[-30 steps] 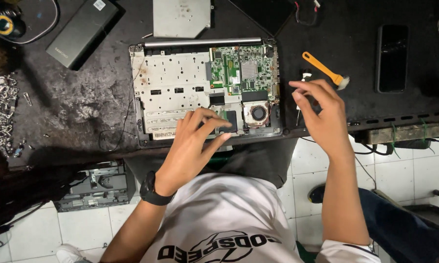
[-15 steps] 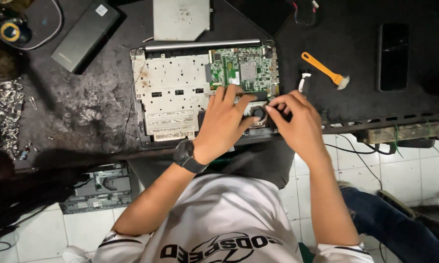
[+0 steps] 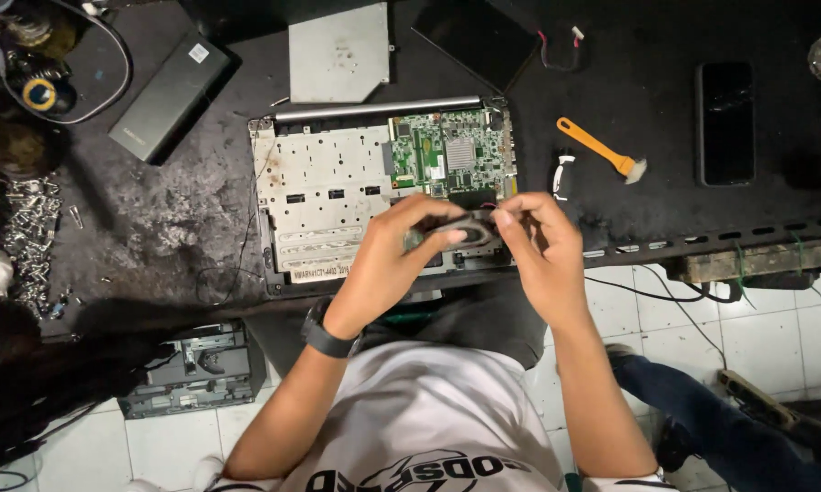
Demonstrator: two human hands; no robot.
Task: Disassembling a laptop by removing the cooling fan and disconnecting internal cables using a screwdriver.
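An opened laptop base (image 3: 328,196) lies on the black workbench, its silver inner frame bare and a green circuit board (image 3: 451,155) at its upper right. My left hand (image 3: 392,260) and my right hand (image 3: 533,246) meet over the base's lower right corner. Both grip a small dark cooling fan (image 3: 460,230) lifted slightly off the base. The left hand holds its left side, and the right hand's fingertips pinch its right edge. A dark watch sits on my left wrist.
An orange-handled brush (image 3: 601,148) and a small white part (image 3: 562,173) lie right of the laptop. A black phone (image 3: 725,123) is farther right. A silver drive (image 3: 339,53) and a black battery (image 3: 169,96) lie behind. Loose screws (image 3: 28,228) pile at left.
My right hand came in from the right of the laptop to its lower right corner. Both hands closed on the fan and lifted it off the base.
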